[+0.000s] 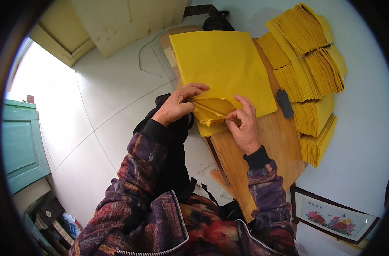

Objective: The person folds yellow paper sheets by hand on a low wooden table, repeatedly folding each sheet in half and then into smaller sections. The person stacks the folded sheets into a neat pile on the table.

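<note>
A stack of large yellow paper sheets [222,59] lies at the far left end of a wooden table. Several sheets at its near edge are bent into folds between my hands. My left hand [178,102] pinches the left side of these folded yellow sheets [209,110], thumb below and fingers on top. On the right side, my right hand [245,126] grips the folds between thumb and forefinger, its other fingers raised. The inner layers of the fold are partly hidden.
Bundles of folded yellow paper [307,64] are piled along the wall on the right. A dark grey cloth-like object [284,103] lies beside the stack on the wooden table [262,158]. A framed flower picture [331,215] stands at lower right; a green cabinet [24,143] is at left.
</note>
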Tool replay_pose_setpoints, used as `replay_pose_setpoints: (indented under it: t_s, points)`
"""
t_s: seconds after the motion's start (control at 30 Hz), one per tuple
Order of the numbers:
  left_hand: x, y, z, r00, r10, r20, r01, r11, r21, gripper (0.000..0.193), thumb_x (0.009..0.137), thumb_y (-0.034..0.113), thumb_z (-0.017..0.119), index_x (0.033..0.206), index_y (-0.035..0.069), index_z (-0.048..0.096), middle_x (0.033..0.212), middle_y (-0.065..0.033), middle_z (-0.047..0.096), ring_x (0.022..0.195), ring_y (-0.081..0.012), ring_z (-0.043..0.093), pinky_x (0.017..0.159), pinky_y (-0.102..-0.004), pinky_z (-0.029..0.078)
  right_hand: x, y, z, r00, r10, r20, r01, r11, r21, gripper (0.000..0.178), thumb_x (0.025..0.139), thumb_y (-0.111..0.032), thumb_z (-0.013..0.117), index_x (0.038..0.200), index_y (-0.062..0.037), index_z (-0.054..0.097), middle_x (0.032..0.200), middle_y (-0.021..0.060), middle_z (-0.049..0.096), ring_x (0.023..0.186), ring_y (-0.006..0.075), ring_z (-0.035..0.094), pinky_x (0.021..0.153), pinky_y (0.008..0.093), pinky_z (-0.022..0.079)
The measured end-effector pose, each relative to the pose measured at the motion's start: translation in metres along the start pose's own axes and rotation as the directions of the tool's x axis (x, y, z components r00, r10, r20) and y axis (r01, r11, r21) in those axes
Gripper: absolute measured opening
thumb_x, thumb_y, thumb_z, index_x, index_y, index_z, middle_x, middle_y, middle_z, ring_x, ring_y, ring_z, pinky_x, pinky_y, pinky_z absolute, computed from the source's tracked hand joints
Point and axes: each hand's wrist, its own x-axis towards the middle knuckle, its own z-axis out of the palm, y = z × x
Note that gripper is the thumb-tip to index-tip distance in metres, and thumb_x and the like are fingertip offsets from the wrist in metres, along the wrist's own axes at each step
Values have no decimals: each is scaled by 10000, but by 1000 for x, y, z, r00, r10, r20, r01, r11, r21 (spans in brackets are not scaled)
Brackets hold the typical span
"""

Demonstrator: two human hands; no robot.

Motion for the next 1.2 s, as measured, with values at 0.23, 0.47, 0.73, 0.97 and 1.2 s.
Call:
replay_pose_setpoints:
  t_s: [0.23,0.47,0.73,0.97,1.2]
  points:
    - [2,-9,5,998,40,-56,-30,987,160,270,805,23,602,1063,-55,616,1288,-94,529,1100,-180,530,950,-280,410,-1,-1,0,999,37,10,-37,999,-5,197,747,16,688,894,-31,565,1383,159,444,1284,352,393,1014,386,370]
    - [3,-14,6,986,118,-119,-76,949,307,218,904,149,630,1009,-42,627,1247,-115,575,1031,-176,554,889,-287,436,-7,-6,4,973,-186,-134,151,959,-239,496,710,6,748,1129,-105,507,1435,178,325,1298,366,357,1043,421,365]
    - [6,-18,12,960,190,-206,-113,936,334,199,879,136,613,868,-61,587,1187,-147,613,891,-197,587,773,-290,466,-7,-2,8,914,-368,-169,295,891,-345,488,674,-16,773,1088,-130,542,1388,165,384,1300,381,361,1058,457,367]
    - [5,-17,12,962,187,-200,-121,946,301,182,869,111,623,871,-67,584,1172,-139,614,873,-176,578,760,-275,463,-5,-4,3,961,-275,-14,255,907,-336,227,711,23,718,899,-78,643,1412,141,419,1325,389,347,1074,452,333]
    - [3,-10,12,981,106,-164,-72,977,198,150,851,87,611,881,-60,602,1193,-119,597,905,-157,562,801,-262,454,-1,-4,1,992,-125,14,126,983,-133,137,726,32,693,811,-59,634,1422,139,430,1342,384,330,1080,435,314]
